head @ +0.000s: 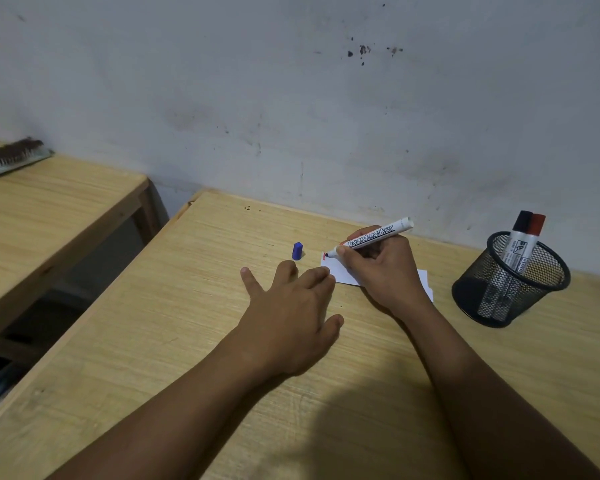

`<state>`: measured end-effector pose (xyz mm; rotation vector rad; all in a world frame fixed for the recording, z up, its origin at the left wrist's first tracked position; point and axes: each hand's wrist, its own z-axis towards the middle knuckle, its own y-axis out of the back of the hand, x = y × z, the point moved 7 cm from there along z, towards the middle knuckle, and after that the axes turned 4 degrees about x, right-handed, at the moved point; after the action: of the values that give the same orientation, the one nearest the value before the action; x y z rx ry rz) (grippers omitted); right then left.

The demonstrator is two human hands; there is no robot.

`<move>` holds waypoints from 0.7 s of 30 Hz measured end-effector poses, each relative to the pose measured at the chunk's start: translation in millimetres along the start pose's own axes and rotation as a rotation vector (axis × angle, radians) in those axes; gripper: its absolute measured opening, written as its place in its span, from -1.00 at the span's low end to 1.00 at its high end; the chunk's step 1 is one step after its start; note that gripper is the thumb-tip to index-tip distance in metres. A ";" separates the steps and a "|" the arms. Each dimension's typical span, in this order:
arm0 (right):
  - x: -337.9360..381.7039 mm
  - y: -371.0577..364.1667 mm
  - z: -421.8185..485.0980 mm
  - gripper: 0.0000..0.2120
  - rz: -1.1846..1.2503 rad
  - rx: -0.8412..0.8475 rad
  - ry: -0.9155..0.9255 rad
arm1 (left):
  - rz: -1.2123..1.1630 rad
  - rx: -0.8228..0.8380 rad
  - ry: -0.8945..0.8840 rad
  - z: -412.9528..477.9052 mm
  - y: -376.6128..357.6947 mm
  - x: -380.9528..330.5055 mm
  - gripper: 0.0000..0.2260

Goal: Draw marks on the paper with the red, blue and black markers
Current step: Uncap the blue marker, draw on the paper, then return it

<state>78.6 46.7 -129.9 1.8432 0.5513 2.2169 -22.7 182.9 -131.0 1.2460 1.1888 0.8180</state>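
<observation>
On the desk near the wall lies the paper (340,271), a red mark at its top-left corner; blue marker (371,237) tip touches there, so blue step is underway w/ right hand (385,268) closed round the barrel. Left hand (291,306) lies flat, fingers spread, pinning the paper's edge. Blue cap (297,251) stands just beside. Next prob: recap, swap for black marker (515,237) in mesh cup (510,289), beside red marker (534,233).

On the table (187,341) we find the paper (340,271) under our right hand (385,271), a cap (297,251) just beyond our left hand (291,306), and a holder (510,282) with two markers (523,244) right of both hands.
</observation>
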 end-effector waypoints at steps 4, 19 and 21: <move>-0.8 0.0 0.0 -0.90 0.001 0.010 0.007 | -0.005 0.000 0.003 -0.8 0.4 -0.1 -0.53; 1.8 -0.2 -1.9 -0.93 0.006 0.056 0.016 | -0.004 0.008 0.012 0.9 -0.7 1.3 -0.51; 3.5 1.2 -3.5 -0.94 0.014 0.026 0.025 | 0.007 0.005 0.007 0.9 -1.5 1.3 -0.51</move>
<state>74.5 46.4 -126.8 1.8400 0.5754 2.2550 -21.7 183.6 -132.8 1.2529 1.1938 0.8258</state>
